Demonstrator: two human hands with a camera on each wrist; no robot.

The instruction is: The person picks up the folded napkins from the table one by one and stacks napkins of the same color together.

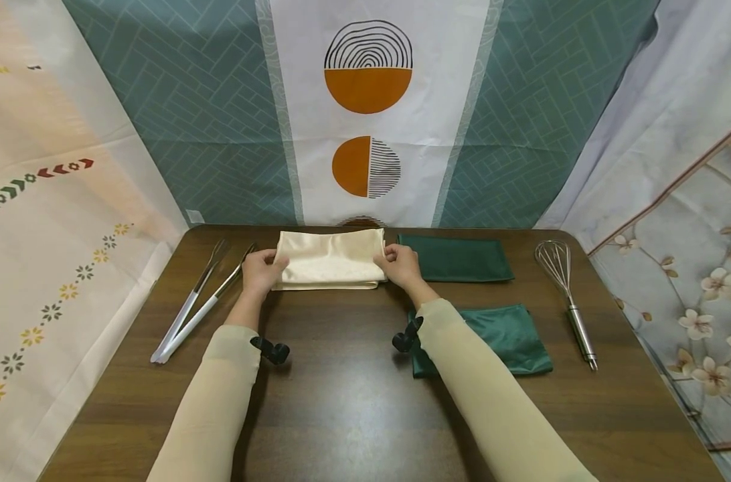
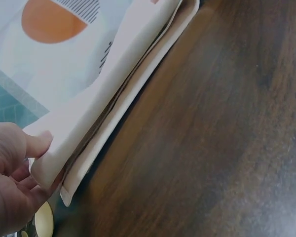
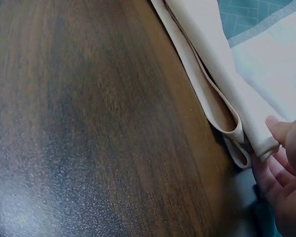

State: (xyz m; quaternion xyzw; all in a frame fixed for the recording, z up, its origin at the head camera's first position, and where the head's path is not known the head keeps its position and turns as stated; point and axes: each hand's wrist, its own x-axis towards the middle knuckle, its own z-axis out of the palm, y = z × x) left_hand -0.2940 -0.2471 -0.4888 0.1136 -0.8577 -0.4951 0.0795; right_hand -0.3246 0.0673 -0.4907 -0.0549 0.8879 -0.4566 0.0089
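Note:
A folded cream satin cloth (image 1: 332, 258) is at the back middle of the wooden table. My left hand (image 1: 263, 271) pinches its left end, thumb on top and fingers beneath. At the opposite end my right hand (image 1: 401, 266) pinches the cloth the same way. In the left wrist view the left hand (image 2: 12, 173) holds the upper layers of the cloth (image 2: 84, 118), and a lower fold hangs just below them. The right wrist view shows the right hand (image 3: 288, 163) gripping the cloth's (image 3: 227, 74) corner, with looped folds under it.
A folded dark green cloth (image 1: 456, 260) lies right of the cream one. Nearer, another green cloth (image 1: 504, 338) sits partly under my right sleeve. Tongs (image 1: 199, 304) lie on the left, a whisk (image 1: 567, 301) on the right. A patterned curtain hangs behind the table (image 1: 335, 415).

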